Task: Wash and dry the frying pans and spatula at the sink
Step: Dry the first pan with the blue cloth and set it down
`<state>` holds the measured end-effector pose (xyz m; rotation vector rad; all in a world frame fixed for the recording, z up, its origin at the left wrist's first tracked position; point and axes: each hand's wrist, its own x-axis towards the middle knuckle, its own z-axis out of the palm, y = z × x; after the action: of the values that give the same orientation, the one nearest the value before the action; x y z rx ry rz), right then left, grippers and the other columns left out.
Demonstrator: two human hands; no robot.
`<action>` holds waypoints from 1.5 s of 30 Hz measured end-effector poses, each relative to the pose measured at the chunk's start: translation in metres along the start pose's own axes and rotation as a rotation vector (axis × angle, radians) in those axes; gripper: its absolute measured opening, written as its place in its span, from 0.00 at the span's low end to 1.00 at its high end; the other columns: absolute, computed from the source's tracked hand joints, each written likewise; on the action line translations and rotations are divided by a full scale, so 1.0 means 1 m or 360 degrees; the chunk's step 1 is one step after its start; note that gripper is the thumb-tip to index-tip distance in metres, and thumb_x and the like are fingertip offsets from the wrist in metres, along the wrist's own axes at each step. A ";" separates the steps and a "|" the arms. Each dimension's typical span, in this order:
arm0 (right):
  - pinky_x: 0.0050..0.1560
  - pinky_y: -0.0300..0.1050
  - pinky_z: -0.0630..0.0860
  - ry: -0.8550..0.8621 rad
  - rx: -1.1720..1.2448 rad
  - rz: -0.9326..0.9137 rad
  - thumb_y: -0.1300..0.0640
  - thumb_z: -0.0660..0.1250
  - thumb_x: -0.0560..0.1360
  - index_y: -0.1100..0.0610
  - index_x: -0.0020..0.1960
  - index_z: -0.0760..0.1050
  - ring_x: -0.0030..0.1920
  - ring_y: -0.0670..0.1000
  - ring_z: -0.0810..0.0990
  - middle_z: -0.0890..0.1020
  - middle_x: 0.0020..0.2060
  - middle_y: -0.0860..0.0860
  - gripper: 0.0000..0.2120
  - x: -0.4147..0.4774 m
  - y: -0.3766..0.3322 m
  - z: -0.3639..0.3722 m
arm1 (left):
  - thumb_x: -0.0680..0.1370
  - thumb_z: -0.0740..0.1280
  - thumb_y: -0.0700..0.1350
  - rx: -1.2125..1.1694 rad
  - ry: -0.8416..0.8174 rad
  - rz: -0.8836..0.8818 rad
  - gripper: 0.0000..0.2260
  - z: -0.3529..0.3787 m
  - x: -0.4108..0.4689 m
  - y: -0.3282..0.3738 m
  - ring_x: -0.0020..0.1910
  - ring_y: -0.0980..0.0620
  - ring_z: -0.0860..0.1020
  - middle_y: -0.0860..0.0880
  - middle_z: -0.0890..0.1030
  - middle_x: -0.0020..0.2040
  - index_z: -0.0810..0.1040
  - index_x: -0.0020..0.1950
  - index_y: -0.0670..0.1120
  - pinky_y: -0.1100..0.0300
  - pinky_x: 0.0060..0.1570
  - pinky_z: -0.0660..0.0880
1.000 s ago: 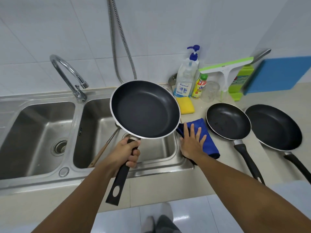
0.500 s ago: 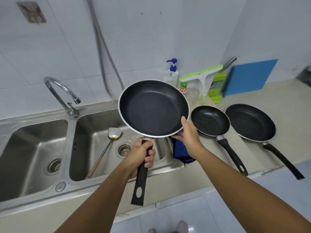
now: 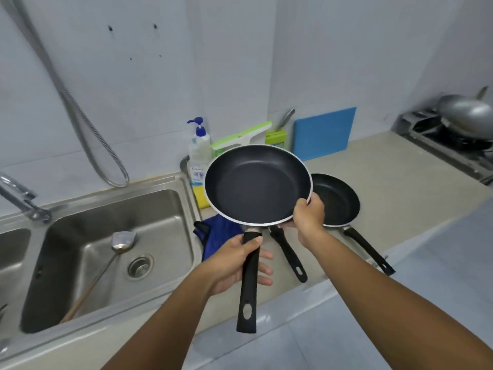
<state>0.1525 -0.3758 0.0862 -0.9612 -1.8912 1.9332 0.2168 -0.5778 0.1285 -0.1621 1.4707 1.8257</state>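
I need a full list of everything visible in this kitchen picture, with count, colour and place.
silver-rimmed black frying pan: 1, black, held over counter
second black frying pan: 1, black, counter, to its right
third pan's handle: 1, black, counter; bowl hidden
wooden-handled steel spatula: 1, silver-brown, right sink basin
stainless steel double sink: 1, silver, left
curved steel tap: 1, silver, behind sink
crumpled cloth: 1, blue, beside sink
clear pump bottle: 1, blue-capped, at wall
dish sponge: 1, yellow, in front of bottle
plastic squeegee: 1, green-white, at wall
flat board: 1, blue, against wall
metal wok: 1, grey, stove, far right
left hand: 1, grips pan handle
right hand: 1, holds pan rim
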 end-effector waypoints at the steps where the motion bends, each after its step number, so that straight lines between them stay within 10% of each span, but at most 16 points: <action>1: 0.55 0.63 0.83 0.0020 -0.0002 -0.0001 0.61 0.57 0.78 0.46 0.68 0.74 0.57 0.57 0.82 0.81 0.58 0.47 0.22 0.012 0.001 -0.021 | 0.85 0.64 0.45 0.0020 0.0020 -0.0001 0.14 0.019 0.012 -0.005 0.38 0.40 0.83 0.32 0.82 0.57 0.68 0.66 0.38 0.39 0.41 0.84; 14: 0.62 0.58 0.80 0.0275 -0.0095 -0.0024 0.57 0.53 0.84 0.50 0.76 0.66 0.64 0.56 0.79 0.76 0.68 0.52 0.21 0.156 -0.005 -0.240 | 0.86 0.56 0.51 0.0627 0.0354 0.0203 0.08 0.259 0.167 -0.055 0.25 0.53 0.67 0.45 0.70 0.37 0.69 0.55 0.48 0.60 0.23 0.69; 20: 0.69 0.57 0.76 0.0518 0.0038 0.0064 0.54 0.52 0.86 0.51 0.76 0.68 0.66 0.57 0.78 0.77 0.69 0.52 0.20 0.254 -0.001 -0.295 | 0.85 0.57 0.51 0.0668 0.0313 0.0201 0.15 0.337 0.257 -0.063 0.23 0.53 0.73 0.45 0.74 0.41 0.67 0.71 0.48 0.60 0.24 0.73; 38: 0.49 0.43 0.82 0.0502 0.0229 0.0379 0.62 0.59 0.81 0.53 0.59 0.83 0.49 0.52 0.83 0.86 0.52 0.49 0.16 0.479 0.045 -0.387 | 0.82 0.69 0.41 0.0295 0.0261 -0.0467 0.07 0.473 0.447 -0.062 0.44 0.45 0.84 0.42 0.83 0.48 0.72 0.51 0.49 0.52 0.41 0.83; 45: 0.52 0.49 0.83 0.0319 0.0133 0.0452 0.62 0.58 0.82 0.51 0.60 0.82 0.51 0.54 0.84 0.85 0.52 0.51 0.16 0.561 0.068 -0.401 | 0.78 0.74 0.43 0.0281 0.0515 -0.0430 0.15 0.514 0.523 -0.086 0.55 0.42 0.83 0.42 0.81 0.59 0.72 0.59 0.48 0.45 0.49 0.84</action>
<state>0.0018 0.2744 -0.0996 -1.4032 -1.6220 1.9603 0.0897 0.1265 -0.0520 -0.5622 1.7288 1.4931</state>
